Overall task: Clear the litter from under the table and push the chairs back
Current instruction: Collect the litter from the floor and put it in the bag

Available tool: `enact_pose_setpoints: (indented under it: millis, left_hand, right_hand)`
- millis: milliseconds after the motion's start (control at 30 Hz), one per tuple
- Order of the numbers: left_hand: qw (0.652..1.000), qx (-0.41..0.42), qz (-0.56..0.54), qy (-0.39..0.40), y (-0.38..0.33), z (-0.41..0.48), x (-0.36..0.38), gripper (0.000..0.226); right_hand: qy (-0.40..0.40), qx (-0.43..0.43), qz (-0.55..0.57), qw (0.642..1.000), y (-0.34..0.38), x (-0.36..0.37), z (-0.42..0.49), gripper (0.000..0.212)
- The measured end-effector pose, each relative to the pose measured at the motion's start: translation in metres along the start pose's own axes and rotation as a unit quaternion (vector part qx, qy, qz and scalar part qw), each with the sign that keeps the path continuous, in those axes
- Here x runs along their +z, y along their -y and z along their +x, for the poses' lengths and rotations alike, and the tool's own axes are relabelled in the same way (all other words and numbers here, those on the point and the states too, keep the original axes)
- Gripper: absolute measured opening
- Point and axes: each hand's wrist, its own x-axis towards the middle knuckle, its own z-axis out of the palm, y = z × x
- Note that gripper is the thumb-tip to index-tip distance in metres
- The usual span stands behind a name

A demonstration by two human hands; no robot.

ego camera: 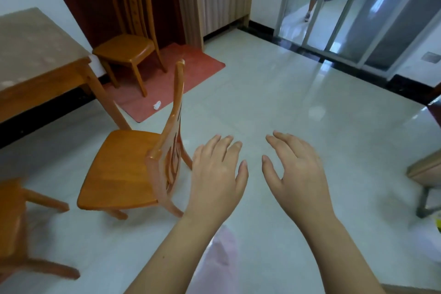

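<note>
- Your left hand [216, 174] hovers palm down, fingers spread and loose, holding nothing. It is just beside the backrest of the nearest chair [119, 169] and seems not to touch it.
- Your right hand [296, 167] is equally open and empty, near the left one, over the bare floor [286, 93].
- The nearest chair stands out from the table [35, 55], its seat facing the table's corner leg and its back towards you. This probably opens the way underneath.
- The litter [157, 105], a small white crumpled scrap, lies near the front edge of the red mat [195, 67], just past the table's corner.
- A second chair [128, 48] stands at the mat's far edge by the wall.
- With both hands free, the scrap is not yet collected and the chairs are not yet pushed in.
</note>
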Motion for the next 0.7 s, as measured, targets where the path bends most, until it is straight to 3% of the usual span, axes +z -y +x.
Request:
enact_pose_setpoints:
  millis: [267,700]
  left_hand:
    - [0.999,-0.024,-0.045,0.002,0.043,0.176,0.081,0.031]
    - [0.996,-0.088,0.004,-0.005,0.106,0.381,0.183,0.031]
  right_hand:
    - [0.017,-0.021,-0.016,1.000,-0.059,0.072,0.171,0.030]
    - [0.052,-0.050,0.030,0.997,-0.146,0.177,0.385,0.033]
